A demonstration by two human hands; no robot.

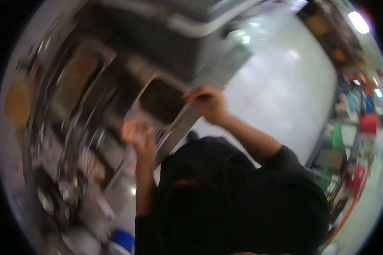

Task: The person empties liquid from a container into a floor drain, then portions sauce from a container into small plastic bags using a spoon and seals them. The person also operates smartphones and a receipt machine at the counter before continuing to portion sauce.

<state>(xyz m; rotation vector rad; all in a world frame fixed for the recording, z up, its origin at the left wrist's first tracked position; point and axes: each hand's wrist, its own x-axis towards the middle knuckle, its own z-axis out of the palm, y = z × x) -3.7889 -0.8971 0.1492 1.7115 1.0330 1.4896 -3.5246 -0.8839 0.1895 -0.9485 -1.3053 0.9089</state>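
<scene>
Motion blurs the whole view. My left hand (139, 135) is over the edge of the steel counter, at the near side of a dark square bin with a pale rim (147, 90). Its fingers look bent, but smearing hides whether they hold anything. At the right side of the same bin is my right hand (209, 105), its fingers curled together. Something small and dark shows at those fingers, too blurred to name.
Steel pans and trays (78, 83) line the counter at left. A large grey appliance (170, 38) stands ahead. Pale tiled floor (276, 85) stretches to the right, toward shelves with a red container (368, 123). A blue-topped container (122, 240) is low at left.
</scene>
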